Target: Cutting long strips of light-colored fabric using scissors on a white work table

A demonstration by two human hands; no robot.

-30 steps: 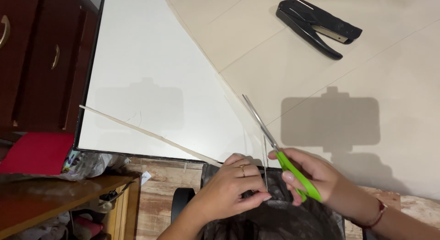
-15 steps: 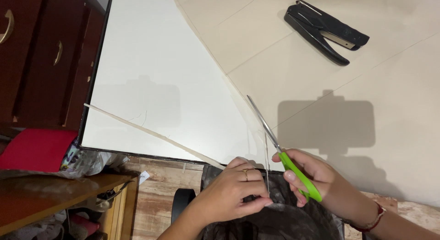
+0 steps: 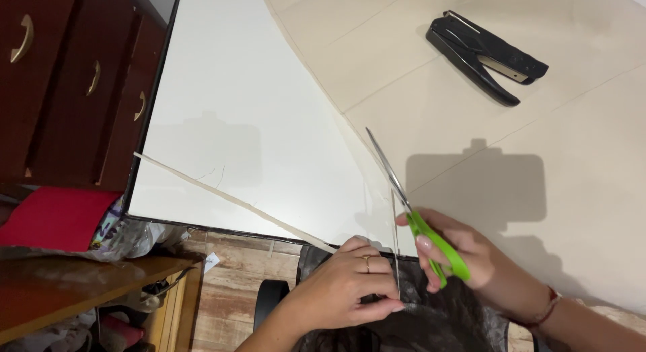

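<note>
Right hand (image 3: 471, 261) gripped green-handled scissors (image 3: 420, 221), blades nearly closed along the cream sheet (image 3: 538, 190). Left hand (image 3: 350, 285) pinched the near edge shut. Best kept taut, cut straight.

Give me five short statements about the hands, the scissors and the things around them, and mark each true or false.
1. The right hand holds green-handled scissors. True.
2. The black stapler lies under the left hand. False: it lies far off on the beige sheet.
3. The left hand wears a ring. True.
4. The scissor blades are shut. False: they are parted.
5. A thin cut strip lies across the white board. True.
</note>
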